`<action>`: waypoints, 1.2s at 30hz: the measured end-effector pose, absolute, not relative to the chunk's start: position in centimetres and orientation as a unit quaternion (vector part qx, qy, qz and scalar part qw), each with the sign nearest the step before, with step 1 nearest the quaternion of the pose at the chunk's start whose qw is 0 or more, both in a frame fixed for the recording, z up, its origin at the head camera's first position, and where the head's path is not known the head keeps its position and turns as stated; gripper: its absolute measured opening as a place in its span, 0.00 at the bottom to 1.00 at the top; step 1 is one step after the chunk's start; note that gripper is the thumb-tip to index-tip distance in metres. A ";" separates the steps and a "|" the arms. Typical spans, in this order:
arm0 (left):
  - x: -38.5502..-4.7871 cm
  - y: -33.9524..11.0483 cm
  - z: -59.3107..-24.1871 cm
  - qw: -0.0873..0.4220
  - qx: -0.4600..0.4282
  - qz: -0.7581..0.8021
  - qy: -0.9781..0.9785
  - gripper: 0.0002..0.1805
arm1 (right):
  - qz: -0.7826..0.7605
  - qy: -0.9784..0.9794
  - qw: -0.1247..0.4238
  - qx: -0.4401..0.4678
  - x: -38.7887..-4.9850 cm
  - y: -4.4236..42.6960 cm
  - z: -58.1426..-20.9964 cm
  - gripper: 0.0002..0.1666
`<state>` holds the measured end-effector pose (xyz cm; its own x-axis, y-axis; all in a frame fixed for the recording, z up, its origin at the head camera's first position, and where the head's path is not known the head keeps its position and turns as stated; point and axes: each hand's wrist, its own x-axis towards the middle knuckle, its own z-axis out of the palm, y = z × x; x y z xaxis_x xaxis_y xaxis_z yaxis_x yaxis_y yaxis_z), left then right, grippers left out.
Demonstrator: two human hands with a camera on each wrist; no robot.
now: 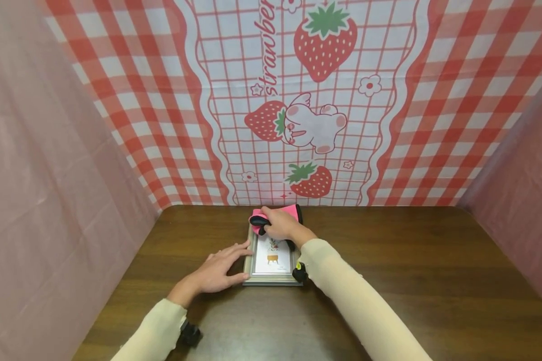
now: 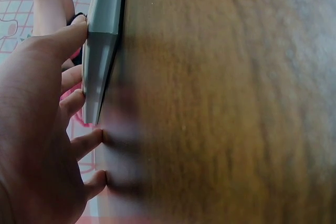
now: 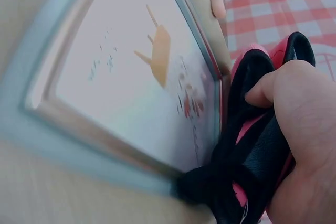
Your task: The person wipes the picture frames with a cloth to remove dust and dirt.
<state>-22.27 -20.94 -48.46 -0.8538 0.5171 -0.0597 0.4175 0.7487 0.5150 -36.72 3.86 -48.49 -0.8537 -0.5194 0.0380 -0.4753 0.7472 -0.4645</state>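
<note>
A picture frame (image 1: pixel 273 279) with a silvery moulding lies flat on the table, holding a print of a plant in an orange pot on legs. My right hand (image 1: pixel 282 224) grips a bunched pink cloth (image 1: pixel 292 210) with black edging, pressed on the far end of the frame. The right wrist view shows the thumb curled over the cloth's black side (image 3: pixel 262 150). On the frame's left side, my left hand (image 1: pixel 218 269) rests with fingers spread. Its thumb and some fingers touch the frame's edge (image 2: pixel 102 38); two other fingertips are on the tabletop, in the left wrist view.
The brown wooden table (image 1: pixel 411 281) extends to both sides of the frame. Behind its far edge hangs a red-checked cloth (image 1: pixel 162 100) with strawberry prints. Pink curtains (image 1: pixel 49 175) close off the left and right sides.
</note>
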 end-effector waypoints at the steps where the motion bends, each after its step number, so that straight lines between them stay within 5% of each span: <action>1: -22.3 -20.9 -48.5 0.100 0.252 0.251 0.929 0.35 | -0.236 0.932 0.048 -0.269 -36.5 3.6 -48.3 0.30; 36: -22.3 -20.9 -48.6 0.093 0.246 0.257 0.930 0.35 | -0.239 0.927 0.094 -0.272 -38.0 2.9 -49.9 0.32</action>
<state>-22.26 -20.89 -48.62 -0.8616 0.5054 -0.0473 0.4093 0.7468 0.5242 -38.03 2.89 -49.92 -0.8343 -0.5496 -0.0431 -0.4600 0.7372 -0.4949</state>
